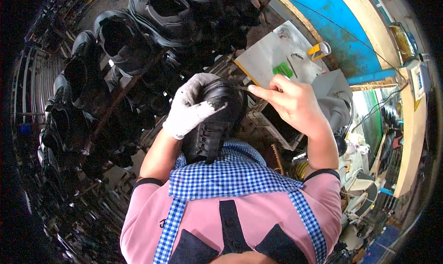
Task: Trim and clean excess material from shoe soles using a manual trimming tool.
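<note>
A black lace-up shoe (213,130) is held up in front of my chest, its toe pointing away from me. My left hand (187,107), in a whitish, smudged knit glove, is wrapped round the toe end from the left side. To the right of the toe is my bare right hand (288,100), its fingers pinched with the index finger pointing at the shoe. A thin, dark, slender tool (242,87) reaches from those fingertips to the edge of the toe; its exact kind is too small to make out. The shoe's heel end lies against my checked apron (230,171).
Black shoes (117,40) fill racks on the left and far side. At far right a white board (263,51) bears a green piece (282,70) and a yellow roll (318,51). A pale crate (272,125) stands below my right hand, near a grey cloth-like cover (332,98).
</note>
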`<state>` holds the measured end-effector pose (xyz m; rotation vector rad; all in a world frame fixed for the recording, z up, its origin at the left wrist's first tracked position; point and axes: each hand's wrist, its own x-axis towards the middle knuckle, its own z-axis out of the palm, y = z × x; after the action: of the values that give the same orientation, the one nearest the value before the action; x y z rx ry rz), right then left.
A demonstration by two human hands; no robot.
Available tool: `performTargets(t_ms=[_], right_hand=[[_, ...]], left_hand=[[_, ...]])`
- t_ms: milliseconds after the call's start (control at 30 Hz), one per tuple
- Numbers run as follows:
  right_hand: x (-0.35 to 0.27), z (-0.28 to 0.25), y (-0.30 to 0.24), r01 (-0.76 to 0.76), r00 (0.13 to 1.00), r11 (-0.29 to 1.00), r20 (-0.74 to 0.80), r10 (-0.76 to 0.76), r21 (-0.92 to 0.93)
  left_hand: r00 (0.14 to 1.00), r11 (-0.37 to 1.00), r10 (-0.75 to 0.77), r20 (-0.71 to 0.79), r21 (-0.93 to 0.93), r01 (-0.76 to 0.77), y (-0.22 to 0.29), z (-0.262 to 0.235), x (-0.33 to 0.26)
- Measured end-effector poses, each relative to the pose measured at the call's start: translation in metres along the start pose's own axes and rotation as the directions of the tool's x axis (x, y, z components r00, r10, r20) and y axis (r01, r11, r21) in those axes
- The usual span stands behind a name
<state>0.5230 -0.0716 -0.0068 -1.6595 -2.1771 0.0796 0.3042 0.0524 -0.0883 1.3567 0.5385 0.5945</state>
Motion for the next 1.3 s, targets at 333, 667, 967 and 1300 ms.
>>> performTargets(t_ms=[333,667,967,1300], right_hand=[[-0.001,0.004,0.003,0.038,0.999,0.999,-0.022,-0.038,0.008],[-0.005,-0.001,0.005,0.030,1.000,0.999,0.008,-0.030,0.021],[-0.011,-0.017,0.005,0.041,0.997,0.998,0.072,-0.037,-0.054],[-0.020,-0.029,0.003,-0.011,0.989,0.998,0.148,0.021,-0.068]], left_hand=[[0.999,1.000,0.022,0.023,0.009,-0.023,-0.005,0.002,0.001],[0.999,0.999,0.028,0.043,0.035,-0.029,-0.001,0.012,0.001],[0.996,0.999,-0.003,0.084,-0.032,0.006,0.006,0.025,-0.002],[0.979,0.919,0.064,0.192,0.371,-0.133,0.015,0.035,0.002]])
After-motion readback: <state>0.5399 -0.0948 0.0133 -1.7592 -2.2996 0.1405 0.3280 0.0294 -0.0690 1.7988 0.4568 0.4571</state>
